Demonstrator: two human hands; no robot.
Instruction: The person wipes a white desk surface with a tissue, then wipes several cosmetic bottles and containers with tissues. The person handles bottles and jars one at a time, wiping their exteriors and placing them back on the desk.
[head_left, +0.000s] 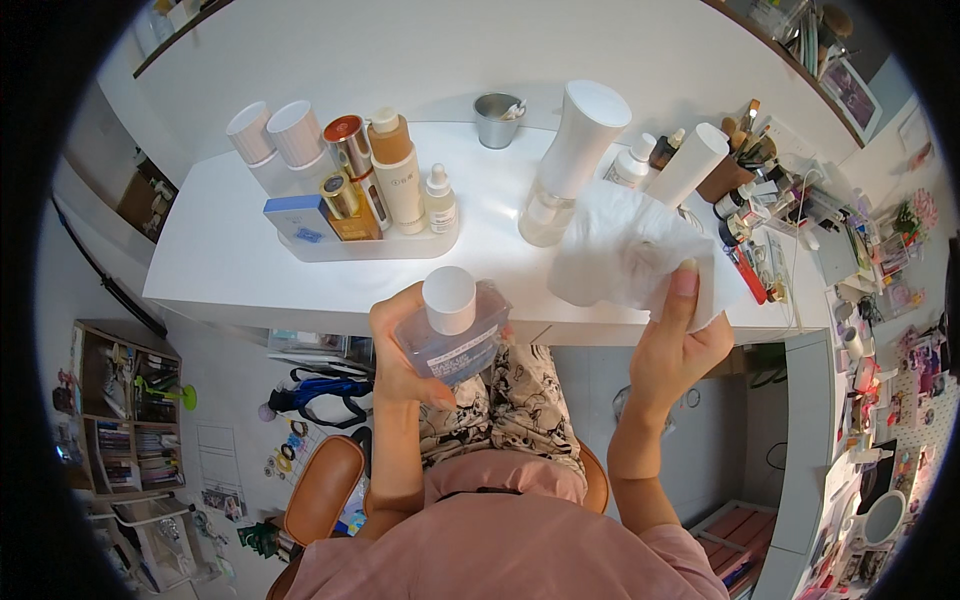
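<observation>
My left hand (397, 345) holds a clear plastic bottle (454, 341) of bluish-violet liquid with a round white cap, just in front of the white table's edge. Between the thumb and fingers of my right hand (679, 337) is a thin white tissue or cotton wipe (630, 247), spread out and crumpled in its middle. Behind the wipe, a tall white-topped bottle (577, 150) with a clear base stands on the table, partly hidden. A pale tray (367, 249) at the left holds several cosmetic bottles, a gold-capped one and a blue box (301, 220).
A small metal bucket (496, 124) stands at the table's back. At the right are a white cylinder (690, 165), a brush holder (726, 184) and a red item (744, 274) among crowded small things. The table's front edge (300, 315) runs past my lap, above a brown chair (326, 487).
</observation>
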